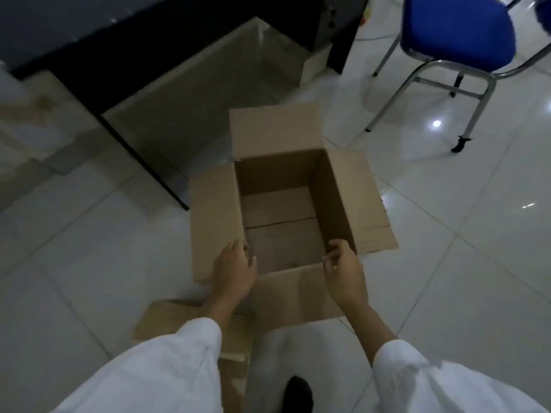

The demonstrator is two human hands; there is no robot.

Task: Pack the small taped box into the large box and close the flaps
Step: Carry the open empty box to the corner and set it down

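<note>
A large brown cardboard box (283,216) stands open on the pale glossy tiled floor (447,278), all four flaps spread outward and its inside bare down to the bottom seam. The left hand (235,271) rests at the near-left corner of the opening, its fingers (247,248) curled loosely over the rim; the right hand (346,269) hovers at the near-right corner, fingers half bent and grasping nothing. Both arms wear white sleeves (167,368). A smaller brown cardboard box (235,341) lies on the floor just behind the near flap, partly hidden under the left forearm. A blue-seated metal-framed chair (456,28) stands well apart at the far right.
</note>
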